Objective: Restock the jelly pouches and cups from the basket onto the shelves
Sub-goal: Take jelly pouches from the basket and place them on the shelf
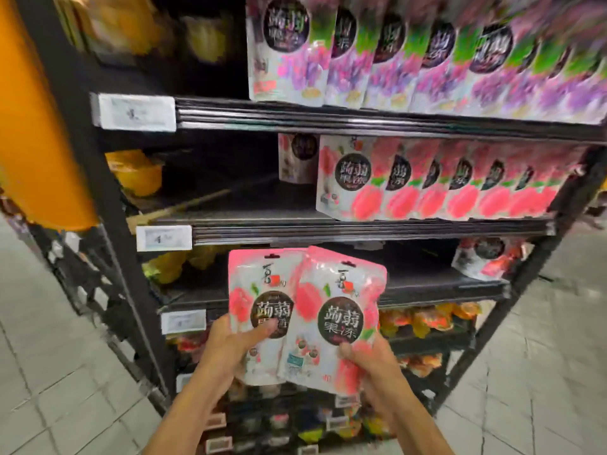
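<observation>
A black rack (328,119) stands just beyond both hands. High above them a purple pouch row (427,60) fills one shelf, and a pink pouch row (427,188) lines the shelf below it. The left hand (230,346) pinches the left pouch (249,290) low down, thumb on its front. The right hand (368,359) grips the right pouch (338,310), which overlaps the left one.
</observation>
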A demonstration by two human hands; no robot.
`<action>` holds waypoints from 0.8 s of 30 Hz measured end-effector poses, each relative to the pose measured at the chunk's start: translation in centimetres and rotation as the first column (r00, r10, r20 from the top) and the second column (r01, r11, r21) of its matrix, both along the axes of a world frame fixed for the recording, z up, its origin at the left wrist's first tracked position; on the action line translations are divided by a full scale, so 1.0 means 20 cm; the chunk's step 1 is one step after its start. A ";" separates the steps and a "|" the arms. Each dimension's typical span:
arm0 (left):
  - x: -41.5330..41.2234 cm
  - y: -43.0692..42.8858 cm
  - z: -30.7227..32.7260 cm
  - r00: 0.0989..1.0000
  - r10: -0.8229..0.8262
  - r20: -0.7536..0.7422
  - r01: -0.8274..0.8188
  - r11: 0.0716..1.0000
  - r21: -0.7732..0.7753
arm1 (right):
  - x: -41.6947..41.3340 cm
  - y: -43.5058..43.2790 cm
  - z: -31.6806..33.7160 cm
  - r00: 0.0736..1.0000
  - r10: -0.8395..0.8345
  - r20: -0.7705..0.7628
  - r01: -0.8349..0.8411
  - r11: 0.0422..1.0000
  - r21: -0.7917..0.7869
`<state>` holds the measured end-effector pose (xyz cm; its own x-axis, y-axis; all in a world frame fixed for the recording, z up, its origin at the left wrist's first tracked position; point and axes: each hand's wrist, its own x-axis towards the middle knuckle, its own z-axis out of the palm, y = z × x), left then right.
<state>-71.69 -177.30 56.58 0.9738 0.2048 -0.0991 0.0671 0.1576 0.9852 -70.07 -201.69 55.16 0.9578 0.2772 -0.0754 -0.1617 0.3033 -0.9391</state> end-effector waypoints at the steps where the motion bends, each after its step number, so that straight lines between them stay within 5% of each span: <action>1: 0.01 -0.01 0.04 1.000 -0.004 0.010 0.004 1.000 0.000 | 0.00 -0.01 0.05 0.999 -0.034 0.028 0.034 0.999 -0.008; 8: 0.08 -0.06 0.26 0.993 0.048 0.107 -0.050 0.999 0.012 | 0.06 -0.07 0.30 0.971 -0.110 0.214 0.126 0.990 -0.063; 24: 0.23 0.02 0.43 0.944 0.284 0.167 -0.295 0.955 0.044 | 0.45 -0.06 0.65 0.903 -0.207 0.377 0.290 0.940 -0.180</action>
